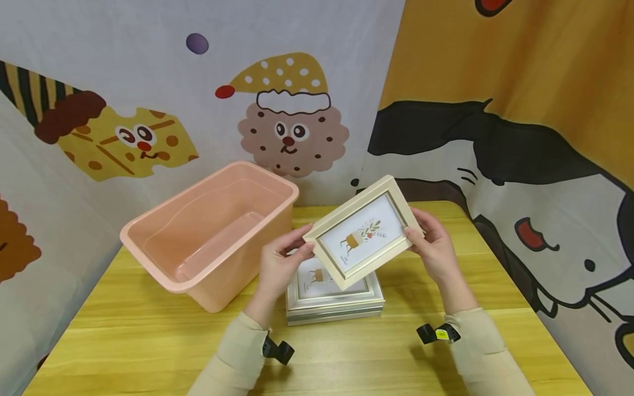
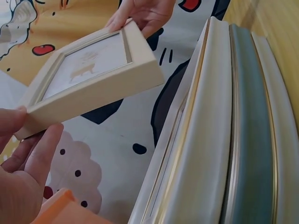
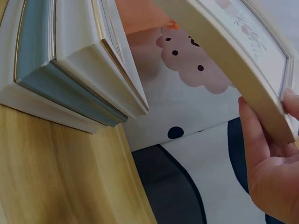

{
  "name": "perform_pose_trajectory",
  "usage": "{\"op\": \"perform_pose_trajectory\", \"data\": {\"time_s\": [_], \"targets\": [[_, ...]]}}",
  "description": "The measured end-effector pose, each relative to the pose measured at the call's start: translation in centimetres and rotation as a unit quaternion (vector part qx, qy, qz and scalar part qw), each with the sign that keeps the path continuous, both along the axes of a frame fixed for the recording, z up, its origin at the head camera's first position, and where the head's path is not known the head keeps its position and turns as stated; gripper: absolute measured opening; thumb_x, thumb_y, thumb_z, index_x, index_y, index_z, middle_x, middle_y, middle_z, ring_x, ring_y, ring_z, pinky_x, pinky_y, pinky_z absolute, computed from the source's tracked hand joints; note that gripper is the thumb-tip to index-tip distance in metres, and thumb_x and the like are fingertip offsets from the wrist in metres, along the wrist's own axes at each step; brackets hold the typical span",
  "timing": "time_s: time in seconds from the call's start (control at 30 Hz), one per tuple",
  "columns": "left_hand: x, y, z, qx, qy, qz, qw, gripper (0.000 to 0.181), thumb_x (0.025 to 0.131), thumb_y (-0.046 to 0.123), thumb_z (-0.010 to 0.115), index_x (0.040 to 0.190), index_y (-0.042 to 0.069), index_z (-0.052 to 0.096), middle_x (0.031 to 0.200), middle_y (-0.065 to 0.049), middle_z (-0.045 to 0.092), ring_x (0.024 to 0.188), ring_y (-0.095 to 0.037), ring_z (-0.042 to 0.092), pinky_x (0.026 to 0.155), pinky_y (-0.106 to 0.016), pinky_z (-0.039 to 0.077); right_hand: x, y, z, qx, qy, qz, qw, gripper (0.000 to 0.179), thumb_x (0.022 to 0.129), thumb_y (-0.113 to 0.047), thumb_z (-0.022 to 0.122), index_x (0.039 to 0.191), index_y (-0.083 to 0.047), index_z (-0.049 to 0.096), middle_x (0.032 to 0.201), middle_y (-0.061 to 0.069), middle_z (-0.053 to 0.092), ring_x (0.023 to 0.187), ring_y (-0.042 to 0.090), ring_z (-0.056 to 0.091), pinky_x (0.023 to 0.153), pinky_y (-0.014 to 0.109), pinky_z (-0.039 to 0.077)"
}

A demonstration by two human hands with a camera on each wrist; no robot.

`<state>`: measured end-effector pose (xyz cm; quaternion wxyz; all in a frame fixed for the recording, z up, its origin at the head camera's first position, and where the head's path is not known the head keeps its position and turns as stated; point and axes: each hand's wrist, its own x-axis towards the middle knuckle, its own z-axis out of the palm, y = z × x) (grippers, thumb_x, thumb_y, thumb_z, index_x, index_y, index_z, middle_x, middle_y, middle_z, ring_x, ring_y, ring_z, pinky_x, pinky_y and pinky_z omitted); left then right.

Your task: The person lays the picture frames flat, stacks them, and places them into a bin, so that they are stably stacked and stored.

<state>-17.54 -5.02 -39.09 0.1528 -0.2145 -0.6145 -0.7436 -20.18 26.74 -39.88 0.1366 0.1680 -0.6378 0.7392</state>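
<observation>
A cream picture frame (image 1: 364,236) with a printed deer-like figure is held tilted above the table. My left hand (image 1: 282,264) pinches its lower left corner between thumb and fingers. At the opposite side my right hand (image 1: 436,250) grips the right edge, thumb on the front. Beneath it lies a stack of picture frames (image 1: 334,308), partly covered by the held one. In the left wrist view the stack's sides (image 2: 252,121) show white, blue-green and cream layers. The held frame's thick edge (image 3: 233,70) is apart from the stack in the right wrist view.
A pink plastic bin (image 1: 213,231) stands left of the stack on the wooden table (image 1: 148,341), and nothing shows inside it. Behind the table hangs a cartoon-printed curtain (image 1: 346,66). Each wrist wears a small black camera (image 1: 277,350).
</observation>
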Motion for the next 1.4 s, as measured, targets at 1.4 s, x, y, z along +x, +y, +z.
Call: {"op": "perform_pose_trajectory", "data": {"time_s": [1.4], "targets": [[0.2, -2.4, -0.3, -0.061, -0.1, 0.112, 0.9867, 0.043, 0.08, -0.007, 0.078, 0.122, -0.003, 0.068, 0.11, -0.021, 0.071, 0.086, -0.015, 0.071, 0.074, -0.023, 0.058, 1.9, -1.7, -1.0, 0.218, -0.066, -0.046, 0.9726, 0.053, 0.09, -0.002, 0.072, 0.14, -0.001, 0.054, 0.101, 0.02, 0.067, 0.074, 0.019, 0.058, 0.059, 0.024, 0.052]]}}
